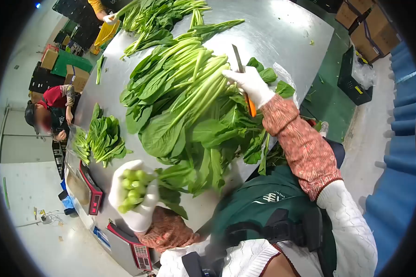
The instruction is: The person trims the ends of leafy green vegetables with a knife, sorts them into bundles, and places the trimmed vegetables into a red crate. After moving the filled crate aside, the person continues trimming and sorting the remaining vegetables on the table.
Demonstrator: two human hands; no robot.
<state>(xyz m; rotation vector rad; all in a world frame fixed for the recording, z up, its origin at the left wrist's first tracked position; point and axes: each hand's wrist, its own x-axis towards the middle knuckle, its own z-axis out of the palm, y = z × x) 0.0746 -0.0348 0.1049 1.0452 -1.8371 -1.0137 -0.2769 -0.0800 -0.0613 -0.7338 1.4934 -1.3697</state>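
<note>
My left hand (145, 210), in a white glove, is closed around a bunch of leafy greens (135, 187). The pale cut stem ends face up toward me, and leaves hang out on the far side of the hand. In my right hand (253, 85), also gloved in white, is a knife (237, 57) with a dark blade and an orange handle. The fingertips of that hand are at the stems of a large heap of leafy greens (185, 87) on the metal table (277, 32). Whether they touch the stems is hard to tell.
A smaller pile of greens (105, 137) lies at the left, near two red-edged scales (91, 191). Another person (55, 108) stands past the table's left edge; a further person's gloved hand (110, 18) is at the top. A black crate (354, 81) sits on the floor at right.
</note>
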